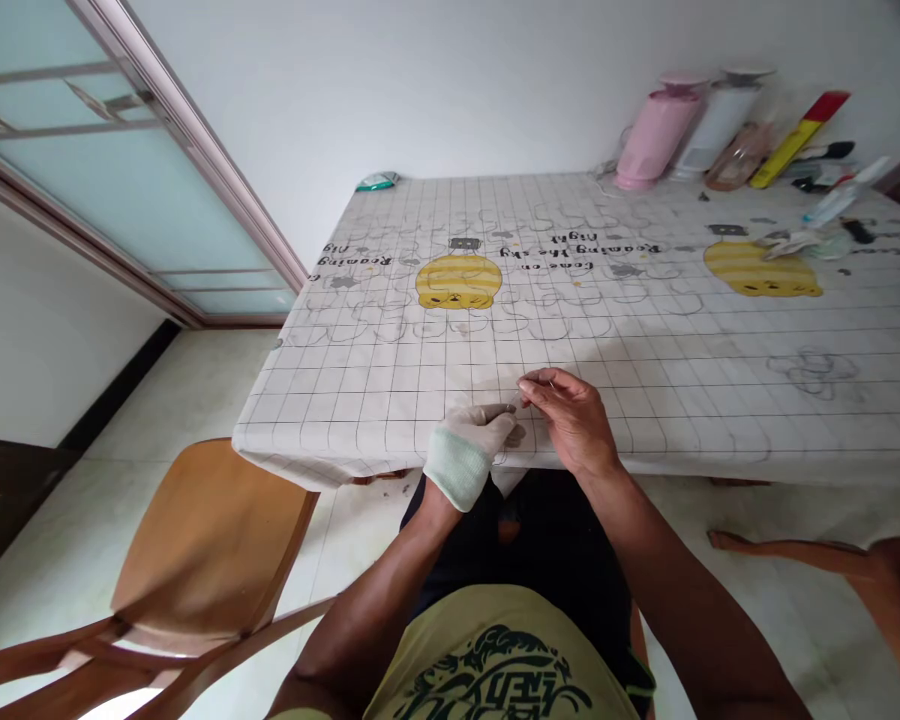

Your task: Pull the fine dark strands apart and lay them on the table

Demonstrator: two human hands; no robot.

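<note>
My left hand (469, 448), in a whitish work glove with a pale green cuff, is above the near edge of the table. Its thumb and fingers are pressed together. Just to the right, my bare right hand (576, 422) makes a pinch, with the fingertips close to the gloved ones. Something very thin and pale seems to run between the fingertips, too fine to name. Under both hands lies a white checked tablecloth (390, 380) with yellow bear prints and lettering.
At the back right stand a pink flask (656, 138), a white flask (716, 125), a bottle (739, 158) and a yellow-red box (799, 140). A clear tube (844, 195) lies nearby. A green-white packet (377, 182) is at the far left corner. Wooden chairs (202, 530) flank me.
</note>
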